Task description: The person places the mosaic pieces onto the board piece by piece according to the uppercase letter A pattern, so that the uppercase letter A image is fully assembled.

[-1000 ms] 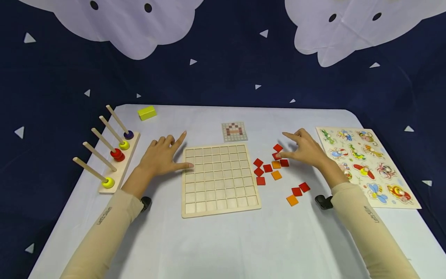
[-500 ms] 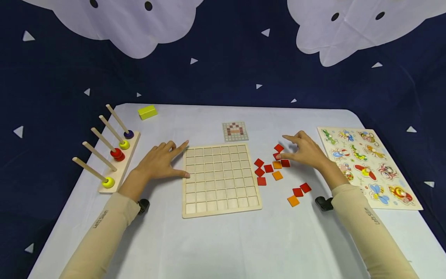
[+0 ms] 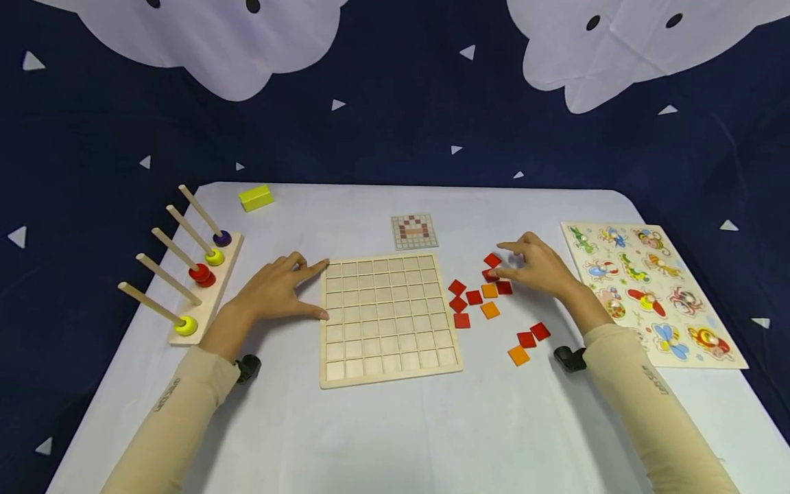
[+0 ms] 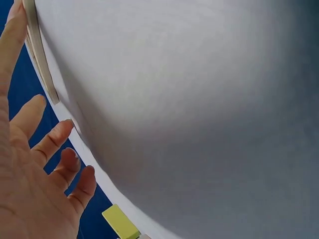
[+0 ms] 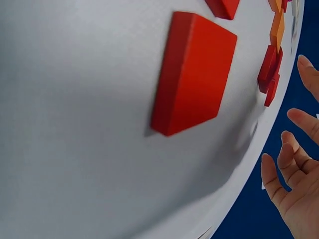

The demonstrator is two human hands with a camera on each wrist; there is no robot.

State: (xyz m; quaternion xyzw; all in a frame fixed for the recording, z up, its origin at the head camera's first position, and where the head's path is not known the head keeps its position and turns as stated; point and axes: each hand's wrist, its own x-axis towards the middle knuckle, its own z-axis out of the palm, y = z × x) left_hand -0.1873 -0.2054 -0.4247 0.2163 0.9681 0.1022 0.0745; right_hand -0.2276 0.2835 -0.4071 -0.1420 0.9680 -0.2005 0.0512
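A wooden grid board (image 3: 389, 322) lies flat in the middle of the table. My left hand (image 3: 271, 291) is at its left edge, thumb and forefinger spread, their tips at the rim; the left wrist view shows this hand (image 4: 45, 169) with its other fingers loosely bent. My right hand (image 3: 537, 264) hovers at the red tiles (image 3: 492, 260) right of the board, thumb tip over one of them, fingers apart and gripping nothing. Orange tiles (image 3: 490, 310) lie among the red ones. In the right wrist view a red tile (image 5: 199, 74) is close up, the hand (image 5: 299, 174) beyond.
A small pattern card (image 3: 414, 231) lies behind the board. On the left stand a peg rack (image 3: 212, 302) with coloured rings and a yellow block (image 3: 256, 197). An insect picture board (image 3: 654, 295) lies at the right, beside my right forearm.
My left hand has moved left and toward me, its thumb going from over the board's cells to the left rim. The right hand has hardly moved.
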